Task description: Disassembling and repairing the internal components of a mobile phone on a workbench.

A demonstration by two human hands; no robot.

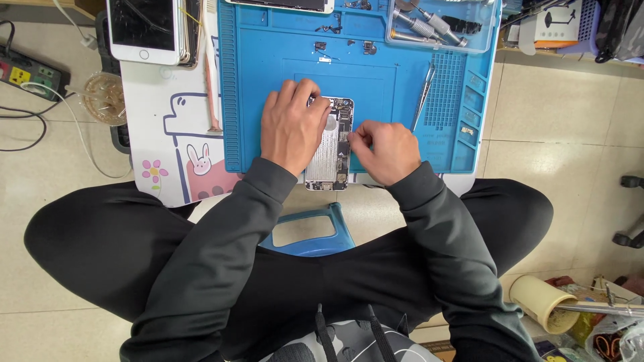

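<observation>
An opened phone body (330, 151), silver inside with a dark circuit board along its right side, lies on the near part of a blue work mat (268, 67). My left hand (292, 124) presses flat on the phone's left half and holds it down. My right hand (384, 151) rests at the phone's right edge with its fingertips pinched at the circuit board; whether it grips a small part I cannot tell. Tweezers (422, 94) lie on the mat just beyond my right hand.
Small screws and parts (342, 48) lie on the mat's far half. A clear tray (439, 23) with tools stands at the back right. A stack of white phones (144, 30) lies at the back left. A power strip (30, 74) and cables are on the floor at left.
</observation>
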